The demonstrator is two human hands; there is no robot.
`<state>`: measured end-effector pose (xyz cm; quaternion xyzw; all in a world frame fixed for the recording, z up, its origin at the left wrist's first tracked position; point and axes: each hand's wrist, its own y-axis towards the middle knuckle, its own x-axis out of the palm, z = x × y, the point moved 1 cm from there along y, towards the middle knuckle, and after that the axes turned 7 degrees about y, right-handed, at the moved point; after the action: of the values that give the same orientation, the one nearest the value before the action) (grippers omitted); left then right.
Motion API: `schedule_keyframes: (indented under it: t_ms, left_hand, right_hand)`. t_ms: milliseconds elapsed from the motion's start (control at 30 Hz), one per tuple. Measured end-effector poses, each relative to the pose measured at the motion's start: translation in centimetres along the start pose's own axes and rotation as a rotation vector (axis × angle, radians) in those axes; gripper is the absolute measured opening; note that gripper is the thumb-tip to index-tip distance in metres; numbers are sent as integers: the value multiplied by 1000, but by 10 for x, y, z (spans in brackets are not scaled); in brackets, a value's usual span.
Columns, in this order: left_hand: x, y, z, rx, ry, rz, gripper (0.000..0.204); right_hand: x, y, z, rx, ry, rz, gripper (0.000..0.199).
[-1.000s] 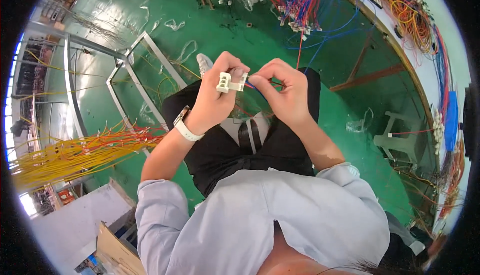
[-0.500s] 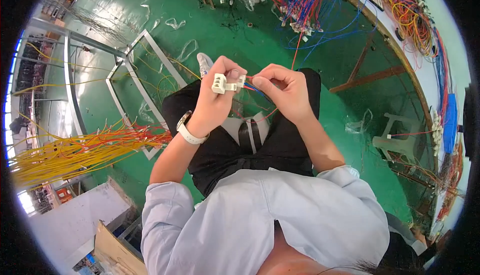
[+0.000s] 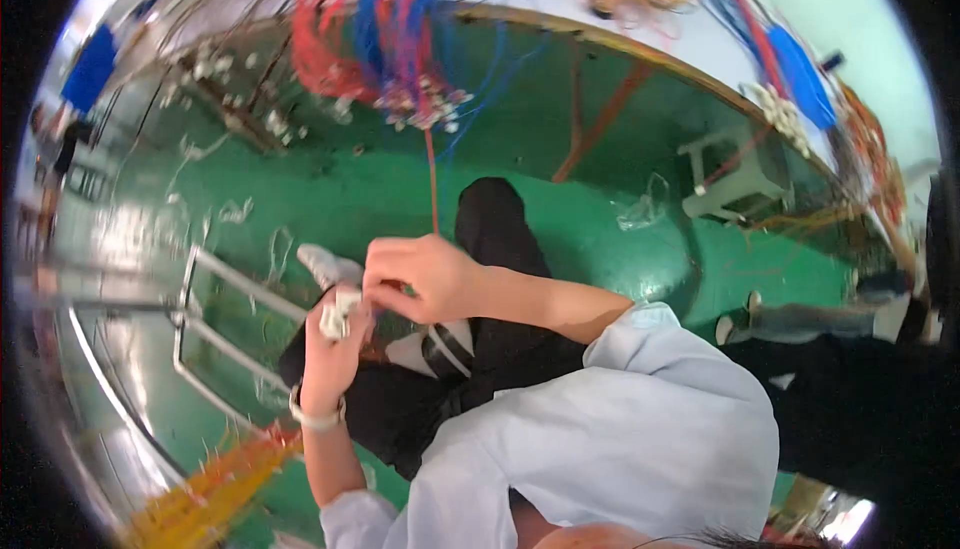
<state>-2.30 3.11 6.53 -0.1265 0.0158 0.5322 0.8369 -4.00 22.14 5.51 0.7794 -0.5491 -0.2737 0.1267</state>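
Note:
My left hand [image 3: 335,354] grips a small white plastic connector [image 3: 338,312] in front of my lap; a watch sits on that wrist. My right hand [image 3: 420,274] is just above and right of it, fingers pinched on a thin red wire [image 3: 432,184] that runs up to a hanging bunch of red and blue wires [image 3: 385,44]. The fingertips of my right hand touch the connector's top. I sit in dark trousers and a pale blue shirt.
A green floor [image 3: 560,219] lies below, strewn with white scraps. A metal frame [image 3: 215,334] stands at my left, with a bundle of yellow and orange wires [image 3: 215,484] at lower left. A white stool [image 3: 725,174] and a long bench with wire looms stand at the right.
The view has swung sharply, so hands now sit lower left in the picture. My right hand has risen above the connector, and a red wire now runs taut from it to the bunch.

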Motion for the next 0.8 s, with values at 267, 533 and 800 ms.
schedule_keyframes:
  t_ms: [267, 533, 800]
  left_hand:
    - [4, 3, -3, 260, 908, 167, 28]
    - [-25, 6, -77, -124, 305, 416, 39]
    - [-33, 6, -86, -50, -650, 568, 34]
  right_hand:
    - [-93, 22, 9, -75, -258, -111, 18]
    - [-373, -17, 173, 210, -1335, 1026, 28]
    - [-264, -3, 97, 230, -609, 865, 25]
